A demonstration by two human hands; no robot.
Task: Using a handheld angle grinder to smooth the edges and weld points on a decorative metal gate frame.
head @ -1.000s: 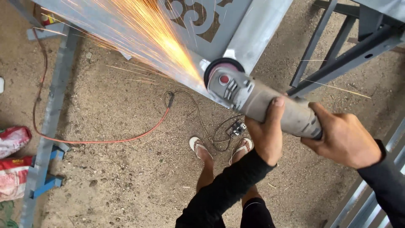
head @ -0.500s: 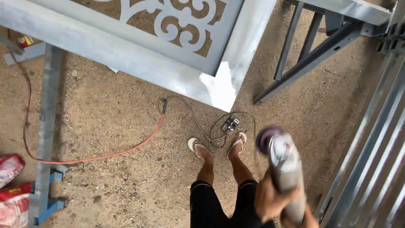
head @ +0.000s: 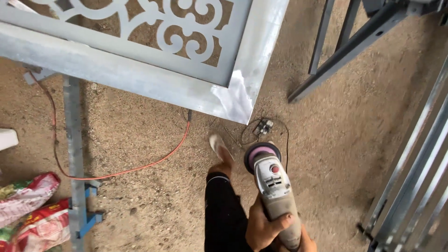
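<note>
A grey angle grinder (head: 275, 191) with a pink disc (head: 261, 154) points away from me, held low over the dirt floor beside my leg (head: 224, 210). My left hand (head: 261, 228) wraps around its body. Only a sliver of my right hand (head: 306, 244) shows at the bottom edge, at the rear of the grinder. The disc is well below and clear of the grey metal gate frame (head: 140, 79), whose corner (head: 238, 95) is ground bright. An ornate cut-out panel (head: 172, 28) fills the frame.
An orange cable (head: 140, 168) and a black cord with a plug socket (head: 264, 126) lie on the ground. A blue-grey steel stand (head: 74, 154) is at left, coloured sacks (head: 32, 210) at bottom left, steel bars (head: 415, 177) at right and a dark frame (head: 345, 51) at top right.
The sparks have stopped. The grinder has come off the frame corner and dropped down towards my body. My view has shifted, so the frame now sits higher.
</note>
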